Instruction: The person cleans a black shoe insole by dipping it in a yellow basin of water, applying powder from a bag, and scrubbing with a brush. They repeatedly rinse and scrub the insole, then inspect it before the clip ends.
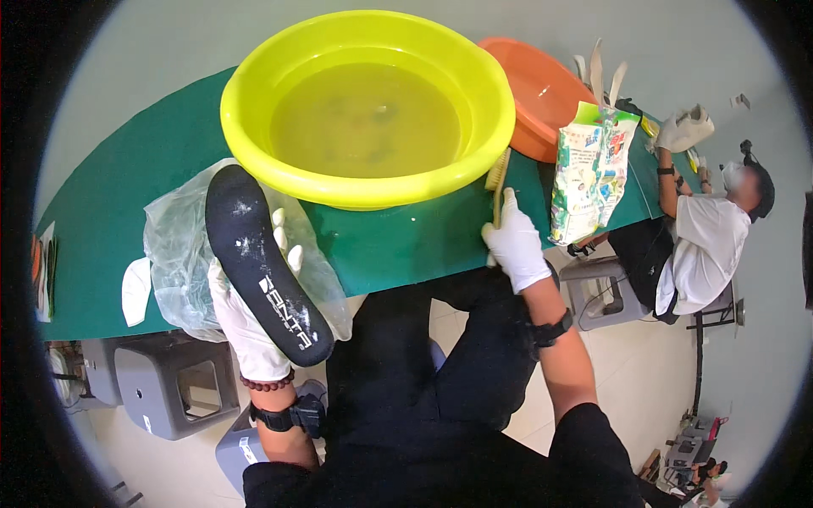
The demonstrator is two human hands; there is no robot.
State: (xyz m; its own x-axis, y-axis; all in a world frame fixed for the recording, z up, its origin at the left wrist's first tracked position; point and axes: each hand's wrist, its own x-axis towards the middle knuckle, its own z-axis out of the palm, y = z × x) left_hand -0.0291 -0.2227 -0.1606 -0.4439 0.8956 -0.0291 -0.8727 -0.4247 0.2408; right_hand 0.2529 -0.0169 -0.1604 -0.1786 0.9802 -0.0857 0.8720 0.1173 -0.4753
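My white-gloved left hand (241, 326) grips a black shoe insole (247, 241) from beneath, its fingertips showing along the right edge. White powder is smeared on the insole's heel and forefoot, and white printing marks one end. In my gloved right hand (518, 247) is the handle of a scrubbing brush (498, 179), its pale bristles beside the basin's rim. A large yellow-green basin (368, 191) of cloudy yellowish water stands in front of both hands; dark blurred shapes show in the water. Under and around the insole lies a clear plastic bag (174, 241).
The green table (110, 220) also carries an orange basin (533, 89), an upright detergent bag (589, 182) and a white piece (135, 292) at left. Grey stools (165, 385) stand below the table's edge. At right, a co-worker (707, 245) in a white shirt holds a pale shoe.
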